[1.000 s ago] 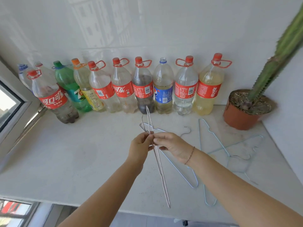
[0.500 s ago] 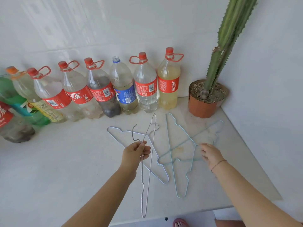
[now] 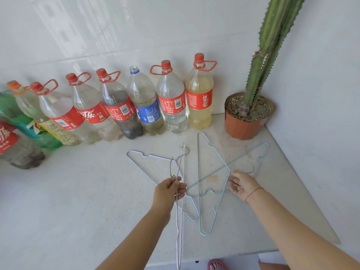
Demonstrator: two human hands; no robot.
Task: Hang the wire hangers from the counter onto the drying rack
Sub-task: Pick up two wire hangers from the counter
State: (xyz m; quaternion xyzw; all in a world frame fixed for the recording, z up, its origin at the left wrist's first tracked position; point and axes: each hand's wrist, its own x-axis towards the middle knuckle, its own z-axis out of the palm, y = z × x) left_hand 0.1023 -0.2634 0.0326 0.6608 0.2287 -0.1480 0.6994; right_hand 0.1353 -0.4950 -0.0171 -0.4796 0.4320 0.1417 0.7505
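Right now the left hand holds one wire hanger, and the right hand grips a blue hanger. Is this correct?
Not quite. The head view shows the left hand holding one wire hanger, but the right hand is open beside the blue hangers lying on the counter and grips nothing.

Glossy white tiled walls (image 3: 175, 26) meeting at a corner; pale speckled counter (image 3: 78, 201); bottles (image 3: 171, 100) along the back; potted cactus (image 3: 272, 45).

Cactus (image 3: 272, 45) top cropped, leftmost bottle (image 3: 7, 141) cut off, hanger (image 3: 178, 258) partly inside left hand (image 3: 168, 191)
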